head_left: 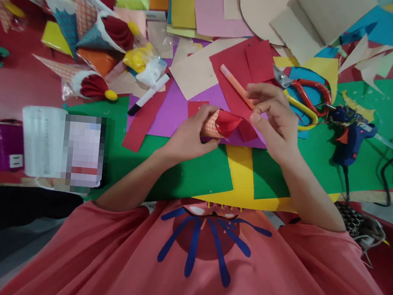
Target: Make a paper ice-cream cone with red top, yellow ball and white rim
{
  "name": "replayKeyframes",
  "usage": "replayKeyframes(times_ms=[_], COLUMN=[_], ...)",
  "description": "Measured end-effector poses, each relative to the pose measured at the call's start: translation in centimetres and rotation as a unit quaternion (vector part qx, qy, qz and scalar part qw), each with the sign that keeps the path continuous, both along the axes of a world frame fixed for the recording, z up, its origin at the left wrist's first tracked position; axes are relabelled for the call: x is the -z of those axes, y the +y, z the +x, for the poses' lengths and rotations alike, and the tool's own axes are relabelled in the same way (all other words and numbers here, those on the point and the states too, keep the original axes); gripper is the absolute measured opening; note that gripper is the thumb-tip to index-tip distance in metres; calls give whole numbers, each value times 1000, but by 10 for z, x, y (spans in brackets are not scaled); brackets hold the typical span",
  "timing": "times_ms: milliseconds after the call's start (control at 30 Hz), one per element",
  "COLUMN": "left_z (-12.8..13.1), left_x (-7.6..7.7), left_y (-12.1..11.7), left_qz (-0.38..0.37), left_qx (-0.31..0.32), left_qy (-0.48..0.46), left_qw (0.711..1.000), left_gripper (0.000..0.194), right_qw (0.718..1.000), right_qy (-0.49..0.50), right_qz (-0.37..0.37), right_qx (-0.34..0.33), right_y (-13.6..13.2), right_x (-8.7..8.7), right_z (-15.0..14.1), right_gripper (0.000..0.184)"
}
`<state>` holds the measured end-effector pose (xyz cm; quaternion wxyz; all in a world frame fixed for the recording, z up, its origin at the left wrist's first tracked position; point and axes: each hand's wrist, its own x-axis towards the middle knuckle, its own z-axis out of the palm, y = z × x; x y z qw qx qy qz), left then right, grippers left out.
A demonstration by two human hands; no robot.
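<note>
My left hand (pixel 198 131) is wrapped round a small cone (pixel 211 126) with an orange checked outside. Red material (pixel 227 123) lines the cone's mouth, which faces right. Just right of that mouth, my right hand (pixel 276 120) is raised with thumb and forefinger brought together. Whatever may be between those fingertips is too small to make out. An orange marker (pixel 234 83) lies on red sheets (pixel 231 59) behind my right fingers. Red-and-yellow-handled scissors (pixel 312 100) lie beyond my right hand.
A blue glue gun (pixel 353 140) with its cord stands at the right. Several finished cones (pixel 86 23) crowd the upper left. A white marker (pixel 149 94) lies left of centre, and a phone (pixel 84 153), partly blurred, sits near the table's front edge. Green sheets (pixel 177 173) cover the front.
</note>
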<state>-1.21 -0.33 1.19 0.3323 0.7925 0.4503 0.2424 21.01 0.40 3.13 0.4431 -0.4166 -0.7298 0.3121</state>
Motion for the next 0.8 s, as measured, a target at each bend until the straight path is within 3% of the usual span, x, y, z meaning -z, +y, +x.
replayKeyframes(times_ms=[233,333,433,533,800], left_z=[-3,-3,-2,-1,-1], left_x=[-1,-2,-4,-7,-6], left_y=[3,2,1,1,2], left_qz=[21,18,12,13,28], left_qx=[44,53,64,75,90], left_qy=[28,48,69,76,69], left_qw=[998,997,995,994,993], left_gripper=[55,57,56,57,54], right_qw=[999,999,995,987,983], right_qy=[-2,-17,-69,-88,-84], right_qz=[35,44,-2,-41,-50], right_qx=[15,-4,-73,-127,-157], right_y=[-5,-6,-5,-3,-2], right_x=[-7,-7,-6,-4,-2], right_z=[-3,-5,-5,-6,-7], right_gripper=[34,22,11,9,9])
